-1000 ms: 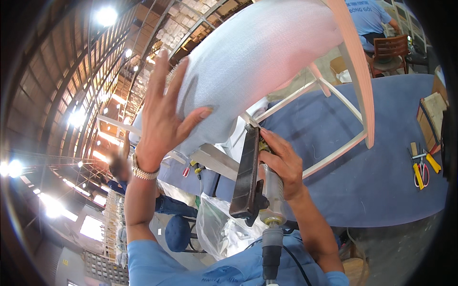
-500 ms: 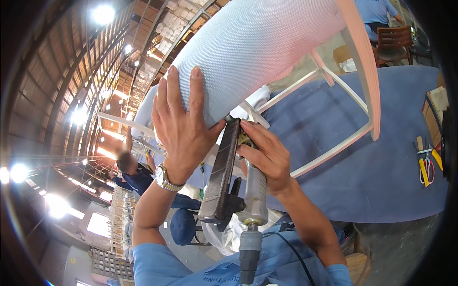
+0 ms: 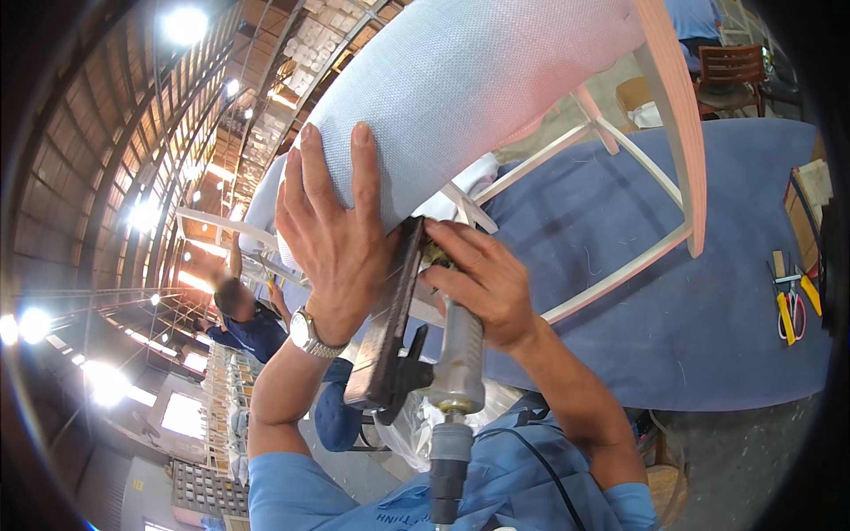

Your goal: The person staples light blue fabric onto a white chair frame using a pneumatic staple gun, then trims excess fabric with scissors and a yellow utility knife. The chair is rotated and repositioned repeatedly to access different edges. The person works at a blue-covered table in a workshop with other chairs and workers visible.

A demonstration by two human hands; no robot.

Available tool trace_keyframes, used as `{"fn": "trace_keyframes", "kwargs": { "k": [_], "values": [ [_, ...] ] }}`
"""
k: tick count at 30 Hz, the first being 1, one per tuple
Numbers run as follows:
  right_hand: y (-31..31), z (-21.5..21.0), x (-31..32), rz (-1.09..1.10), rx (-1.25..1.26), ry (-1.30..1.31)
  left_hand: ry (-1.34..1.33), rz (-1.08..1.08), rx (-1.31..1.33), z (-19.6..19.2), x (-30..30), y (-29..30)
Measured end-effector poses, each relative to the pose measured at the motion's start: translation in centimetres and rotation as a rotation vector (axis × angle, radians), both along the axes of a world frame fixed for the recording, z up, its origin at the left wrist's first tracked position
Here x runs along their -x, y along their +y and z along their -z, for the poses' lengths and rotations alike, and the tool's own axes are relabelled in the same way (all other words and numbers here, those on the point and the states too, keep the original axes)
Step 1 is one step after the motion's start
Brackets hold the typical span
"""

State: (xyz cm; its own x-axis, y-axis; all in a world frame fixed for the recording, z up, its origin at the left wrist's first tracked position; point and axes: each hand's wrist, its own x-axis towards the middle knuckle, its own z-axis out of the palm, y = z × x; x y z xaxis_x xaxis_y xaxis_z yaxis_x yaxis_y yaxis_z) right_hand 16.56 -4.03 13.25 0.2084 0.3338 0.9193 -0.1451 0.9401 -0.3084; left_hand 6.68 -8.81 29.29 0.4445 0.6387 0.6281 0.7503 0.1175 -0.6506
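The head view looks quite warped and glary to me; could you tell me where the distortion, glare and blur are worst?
Head view: fisheye bends the roof beams and white chair frame near the rim; lamps flare at the left edge; the left hand, right hand and staple gun are sharp; the co-worker behind is soft.

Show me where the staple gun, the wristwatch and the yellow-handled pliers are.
staple gun (image 3: 390, 327), head view, on its dark magazine
wristwatch (image 3: 306, 334), head view, on its face at the left wrist
yellow-handled pliers (image 3: 786, 311), head view, on a yellow handle
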Motion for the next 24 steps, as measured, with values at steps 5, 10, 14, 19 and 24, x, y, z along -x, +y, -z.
{"fn": "trace_keyframes", "kwargs": {
  "k": [5, 10, 14, 19, 24],
  "values": [
    [0.0, -0.3, 0.3, -0.008, -0.033, -0.028, 0.161, -0.036, -0.083, 0.2, 1.6, 0.6],
    [-1.0, 0.2, 0.1, 0.040, 0.061, -0.066, 0.273, 0.102, 0.072, -0.6, 2.1, -0.9],
    [-1.1, 1.8, -0.7, 0.021, 0.094, -0.014, -0.054, 0.325, 0.311, -6.2, 4.0, -2.9],
    [-1.6, 1.6, -0.7, -0.008, 0.093, 0.028, -0.056, 0.175, 0.307, -6.0, 4.7, -1.6],
    [-2.4, 0.7, 0.3, -0.043, 0.064, 0.071, -0.059, 0.158, 0.179, -3.3, 3.8, -1.6]
  ]
}}
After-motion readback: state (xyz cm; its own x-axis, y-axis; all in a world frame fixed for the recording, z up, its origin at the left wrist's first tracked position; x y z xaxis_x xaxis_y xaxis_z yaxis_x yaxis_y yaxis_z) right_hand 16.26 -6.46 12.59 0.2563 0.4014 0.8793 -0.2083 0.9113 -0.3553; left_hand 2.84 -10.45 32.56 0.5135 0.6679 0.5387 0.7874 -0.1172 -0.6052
